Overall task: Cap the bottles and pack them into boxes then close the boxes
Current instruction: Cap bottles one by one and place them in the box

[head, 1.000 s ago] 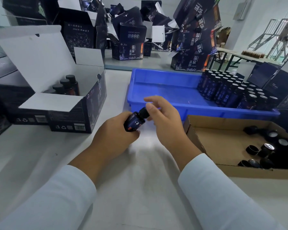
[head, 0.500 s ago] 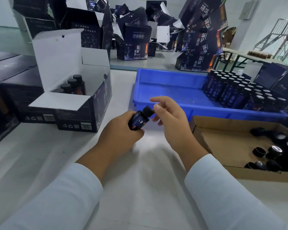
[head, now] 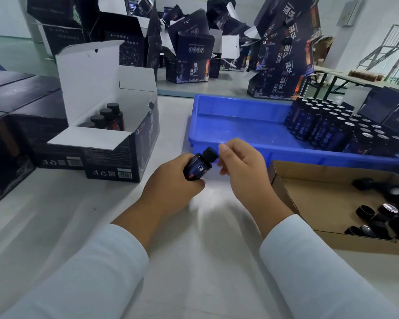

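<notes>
We see a cool, even indoor light with a bright glare patch on the white table (head: 207, 187) between the hands, soft shadows beneath the forearms, wide-angle bending at the edges, and slightly soft distant boxes.

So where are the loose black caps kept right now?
In the head view the loose caps lie in the shallow brown cardboard tray at the right, just in front of the blue bin and right of the right hand.
</notes>
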